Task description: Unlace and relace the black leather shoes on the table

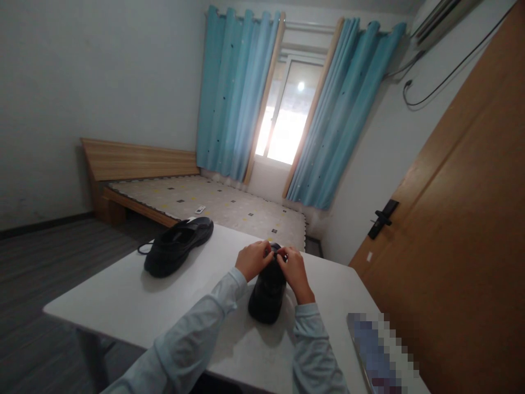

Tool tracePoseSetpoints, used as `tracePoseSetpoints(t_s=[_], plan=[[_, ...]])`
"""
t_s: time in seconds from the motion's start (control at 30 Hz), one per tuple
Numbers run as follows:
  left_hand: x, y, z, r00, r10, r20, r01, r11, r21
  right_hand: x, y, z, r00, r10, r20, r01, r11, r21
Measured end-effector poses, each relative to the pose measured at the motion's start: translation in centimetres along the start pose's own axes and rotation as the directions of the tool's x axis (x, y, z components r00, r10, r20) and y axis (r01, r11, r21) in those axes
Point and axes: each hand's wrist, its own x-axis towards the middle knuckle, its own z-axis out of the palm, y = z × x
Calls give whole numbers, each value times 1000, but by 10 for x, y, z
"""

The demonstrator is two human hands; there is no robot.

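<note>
A black shoe (266, 298) stands on the white table in front of me, its heel toward me. My left hand (254, 259) is at the far part of this shoe from the left, its thumb and fingers pinched together. From the right, my right hand (292, 268) meets it over the same spot, also with bent, pinching fingers. What the fingertips hold is too small and dark to make out. A second black shoe (178, 246) rests to the left, near the table's far left edge, with a thin dark loop sticking out beside it.
The white table (328, 290) extends around both shoes. At its right edge lies a flat, blurred-out object (375, 350). Behind stands a bed (238, 205) with a small white remote (200, 209) on it. A wooden door (463, 219) is close on the right.
</note>
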Motion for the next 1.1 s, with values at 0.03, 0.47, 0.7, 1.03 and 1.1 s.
tracePoseSetpoints(t_s=[0.03, 0.47, 0.7, 1.03, 1.1], plan=[[0, -1, 0, 1000, -13, 0, 13, 1000, -3, 0, 0, 0, 1000, 11, 17, -11, 1000, 3], [-1, -2, 4, 1000, -8, 12, 8, 1000, -24, -5, -7, 9, 999, 30, -12, -30, 1000, 8], [0, -2, 2, 1000, 1, 17, 1, 995, -98, -5, -2, 9, 1000, -6, -21, 6, 1000, -27], [3, -3, 11, 993, 110, -39, -115, 976, -183, -3, -4, 7, 999, -9, -44, 9, 1000, 8], [2, -4, 13, 989, 136, -60, -145, 970, -197, -2, -6, 7, 998, 16, -56, -13, 999, 46]])
